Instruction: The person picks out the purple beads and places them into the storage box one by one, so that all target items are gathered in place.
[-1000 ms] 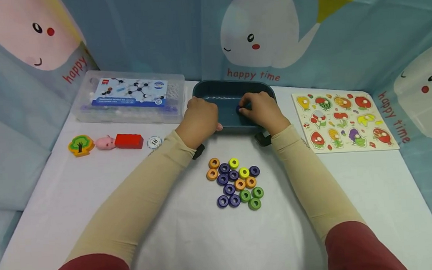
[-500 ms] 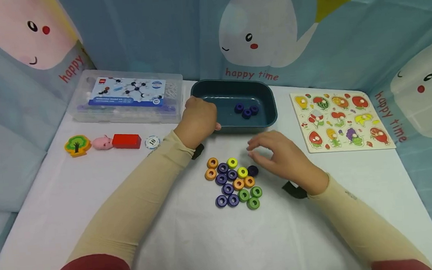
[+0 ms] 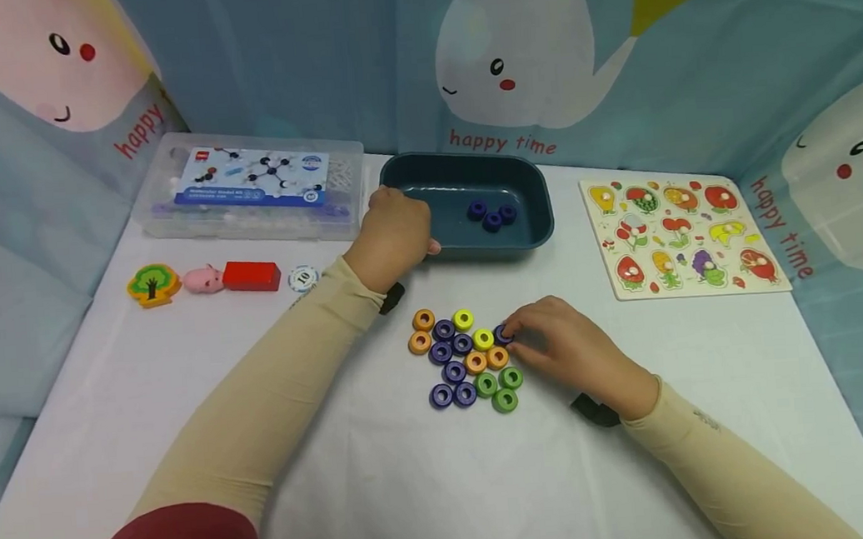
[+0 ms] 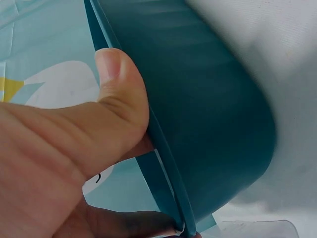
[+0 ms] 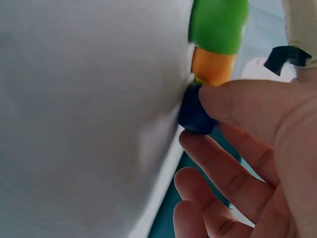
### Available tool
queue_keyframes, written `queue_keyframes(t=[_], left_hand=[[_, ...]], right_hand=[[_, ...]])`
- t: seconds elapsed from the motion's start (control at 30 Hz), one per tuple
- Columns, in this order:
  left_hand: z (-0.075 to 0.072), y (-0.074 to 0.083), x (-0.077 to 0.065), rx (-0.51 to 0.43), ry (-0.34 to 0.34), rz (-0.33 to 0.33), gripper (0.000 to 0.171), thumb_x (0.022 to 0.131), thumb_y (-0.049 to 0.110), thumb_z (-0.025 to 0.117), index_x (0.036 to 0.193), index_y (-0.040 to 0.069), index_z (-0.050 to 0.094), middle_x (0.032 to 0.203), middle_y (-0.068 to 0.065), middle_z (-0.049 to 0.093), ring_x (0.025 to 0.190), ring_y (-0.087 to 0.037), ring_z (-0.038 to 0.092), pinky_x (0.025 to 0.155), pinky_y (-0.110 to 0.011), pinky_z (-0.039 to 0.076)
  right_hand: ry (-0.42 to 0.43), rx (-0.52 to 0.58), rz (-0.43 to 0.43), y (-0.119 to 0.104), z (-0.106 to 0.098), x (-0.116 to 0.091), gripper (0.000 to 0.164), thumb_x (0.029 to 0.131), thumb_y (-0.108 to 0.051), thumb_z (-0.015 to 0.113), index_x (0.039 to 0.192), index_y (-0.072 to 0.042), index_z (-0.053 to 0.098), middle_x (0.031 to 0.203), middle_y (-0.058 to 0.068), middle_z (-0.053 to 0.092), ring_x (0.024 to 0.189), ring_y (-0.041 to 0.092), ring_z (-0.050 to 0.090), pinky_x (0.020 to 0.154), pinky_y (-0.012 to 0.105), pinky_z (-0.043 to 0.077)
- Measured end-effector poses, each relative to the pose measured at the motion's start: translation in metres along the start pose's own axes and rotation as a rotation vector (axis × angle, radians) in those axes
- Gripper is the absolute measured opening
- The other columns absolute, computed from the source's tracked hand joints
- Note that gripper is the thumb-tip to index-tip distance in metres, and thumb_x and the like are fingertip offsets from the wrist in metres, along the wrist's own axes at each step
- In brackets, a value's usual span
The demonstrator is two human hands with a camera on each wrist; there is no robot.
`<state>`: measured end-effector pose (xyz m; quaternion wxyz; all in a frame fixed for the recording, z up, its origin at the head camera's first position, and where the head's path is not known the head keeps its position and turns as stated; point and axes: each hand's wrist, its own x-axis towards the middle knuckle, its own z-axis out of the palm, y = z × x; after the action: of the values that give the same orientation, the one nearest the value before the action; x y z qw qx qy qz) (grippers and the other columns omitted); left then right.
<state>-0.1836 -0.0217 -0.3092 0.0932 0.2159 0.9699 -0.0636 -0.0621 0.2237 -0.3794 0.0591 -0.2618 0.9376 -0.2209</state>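
Note:
My left hand [image 3: 393,232] grips the near-left rim of a dark teal plastic basin [image 3: 486,253]. In the left wrist view the thumb [image 4: 119,84] lies along the outside of the rim, fingers over the edge. Three purple ring beads [image 3: 492,222] lie inside the basin, right of its middle. On the table my right hand [image 3: 575,347] pinches another purple bead [image 5: 196,111] between thumb and fingers, at the right edge of a cluster of beads. Orange [image 3: 475,362], yellow [image 3: 462,319], green [image 3: 505,400] and purple beads [image 3: 441,396] make up the cluster.
A clear molecular model kit box [image 3: 251,228] stands left of the basin. Before it lie a tree piece [image 3: 153,285], a pink pig [image 3: 202,279], a red block [image 3: 251,276] and a round "10" chip [image 3: 303,279]. A fruit puzzle board [image 3: 685,235] lies right.
The right hand has left the basin, where it held a purple bead, and come down to pinch another at the cluster. Three purple beads now show in the basin. The left hand stays put.

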Motion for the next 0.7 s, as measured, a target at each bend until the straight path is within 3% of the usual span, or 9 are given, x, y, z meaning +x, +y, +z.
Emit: queue_keyframes(t=[0.2,0.4,0.57,0.7], left_hand=[[-0.003,-0.001,-0.001,0.003,0.011,-0.008,0.047,0.098,0.048,0.057,0.108,0.006,0.075,0.112,-0.014,0.074,0.104,-0.032,0.063,0.093,-0.044,0.046],[-0.002,-0.001,0.0,-0.001,-0.011,-0.015,0.054,0.097,0.053,0.057,0.112,0.004,0.074,0.116,-0.016,0.073,0.107,-0.033,0.063,0.096,-0.046,0.047],[-0.002,-0.001,0.001,-0.002,-0.027,-0.019,0.058,0.096,0.054,0.058,0.121,0.004,0.071,0.123,-0.016,0.071,0.115,-0.036,0.061,0.1,-0.047,0.046],[-0.002,-0.001,0.0,0.002,-0.033,-0.011,0.06,0.096,0.054,0.058,0.125,0.003,0.068,0.124,-0.017,0.07,0.118,-0.037,0.06,0.101,-0.048,0.045]], right_hand=[[0.117,-0.011,0.031,-0.01,-0.024,0.02,0.017,0.088,-0.025,0.077,0.104,-0.022,0.072,0.109,-0.007,0.072,0.109,0.016,0.059,0.097,0.041,0.049],[0.241,0.024,0.082,0.003,-0.043,0.075,0.019,0.09,-0.028,0.075,0.107,-0.019,0.073,0.111,-0.001,0.072,0.109,0.021,0.057,0.097,0.044,0.045],[0.229,0.084,0.189,0.021,-0.037,0.123,0.022,0.093,-0.033,0.071,0.11,-0.019,0.073,0.115,0.003,0.071,0.108,0.026,0.055,0.092,0.045,0.044],[0.202,0.041,0.266,0.027,-0.032,0.145,0.022,0.094,-0.033,0.07,0.112,-0.02,0.073,0.118,0.004,0.07,0.112,0.027,0.053,0.097,0.046,0.043]])
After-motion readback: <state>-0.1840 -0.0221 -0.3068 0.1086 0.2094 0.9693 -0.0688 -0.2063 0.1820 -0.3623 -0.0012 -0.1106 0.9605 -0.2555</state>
